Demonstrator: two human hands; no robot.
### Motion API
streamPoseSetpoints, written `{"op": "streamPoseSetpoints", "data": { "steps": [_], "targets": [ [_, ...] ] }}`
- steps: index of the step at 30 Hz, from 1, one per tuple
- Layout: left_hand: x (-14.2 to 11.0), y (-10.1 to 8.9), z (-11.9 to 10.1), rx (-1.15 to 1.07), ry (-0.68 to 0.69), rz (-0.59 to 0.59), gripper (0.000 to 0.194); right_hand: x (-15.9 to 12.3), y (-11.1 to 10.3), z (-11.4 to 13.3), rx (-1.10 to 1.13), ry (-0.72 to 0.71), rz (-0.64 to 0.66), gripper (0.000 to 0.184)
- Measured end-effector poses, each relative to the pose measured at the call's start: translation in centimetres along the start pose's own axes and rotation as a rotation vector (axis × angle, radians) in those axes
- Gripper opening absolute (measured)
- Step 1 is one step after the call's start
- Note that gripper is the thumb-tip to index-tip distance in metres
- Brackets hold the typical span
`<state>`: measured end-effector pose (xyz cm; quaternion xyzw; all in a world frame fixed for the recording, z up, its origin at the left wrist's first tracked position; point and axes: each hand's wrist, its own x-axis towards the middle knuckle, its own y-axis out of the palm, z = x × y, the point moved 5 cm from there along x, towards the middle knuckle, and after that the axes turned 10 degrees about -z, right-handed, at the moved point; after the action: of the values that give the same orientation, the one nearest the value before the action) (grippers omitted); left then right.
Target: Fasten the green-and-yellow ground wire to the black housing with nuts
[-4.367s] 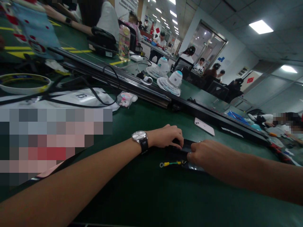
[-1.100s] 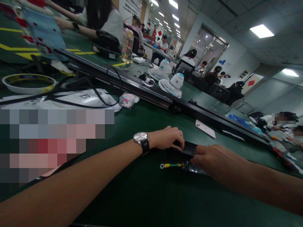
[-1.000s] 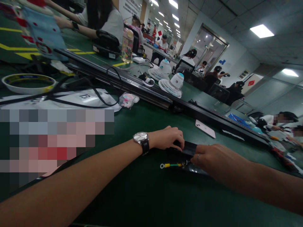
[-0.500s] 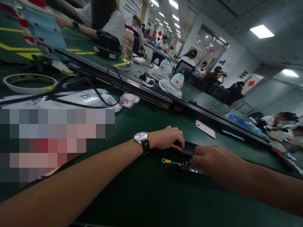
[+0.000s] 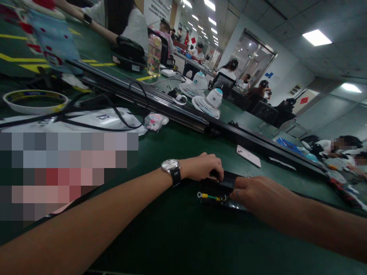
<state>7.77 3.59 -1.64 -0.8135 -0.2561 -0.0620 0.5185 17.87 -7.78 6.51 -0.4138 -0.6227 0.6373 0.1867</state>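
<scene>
A long black casing (image 5: 235,205) lies on the green table top in front of me, a shiny strip along its near side. From its left end sticks a short green-and-yellow wire (image 5: 210,197) with a ring terminal (image 5: 200,195). My left hand (image 5: 207,168), a watch on its wrist, is curled over the casing's far left corner; its fingertips are mostly hidden. Over the casing's middle, my right hand (image 5: 252,193) has its fingers pressed together near the inner end of the wire. Whatever these fingers pinch is hidden behind them.
Beyond the casing lies a pink phone (image 5: 249,156). A dark metal rail (image 5: 172,109) crosses the table behind it, with two white fans (image 5: 207,104) past it. Left are a tape roll (image 5: 34,109), black cables and white bags (image 5: 114,118). Other people sit farther off.
Both my hands stay almost in place at the casing; the left fingers shift very slightly. A co-worker's arm at upper left has drawn up and away.
</scene>
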Motion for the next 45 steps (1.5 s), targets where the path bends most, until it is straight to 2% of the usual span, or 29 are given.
{"op": "streamPoseSetpoints", "data": {
  "steps": [16, 21, 25, 39, 45],
  "targets": [
    [-0.05, -0.32, 0.12, 0.014, -0.010, 0.048, 0.018, 0.37, -0.30, 0.13, -0.131, -0.068, -0.070, 0.031],
    [0.02, -0.27, 0.20, 0.015, -0.016, 0.050, 0.017, 0.23, -0.33, 0.15, -0.153, -0.088, -0.105, 0.027],
    [0.01, -0.10, 0.20, 0.019, -0.018, 0.037, 0.014, 0.20, -0.37, 0.19, -0.138, -0.097, -0.096, 0.030],
    [0.06, -0.23, 0.09, -0.003, -0.021, 0.051, 0.015, 0.48, -0.42, 0.10, -0.145, -0.067, -0.095, 0.024],
    [0.05, -0.39, -0.12, -0.015, -0.019, 0.043, 0.016, 0.42, -0.63, -0.01, -0.164, -0.075, -0.095, 0.031]
  ]
}}
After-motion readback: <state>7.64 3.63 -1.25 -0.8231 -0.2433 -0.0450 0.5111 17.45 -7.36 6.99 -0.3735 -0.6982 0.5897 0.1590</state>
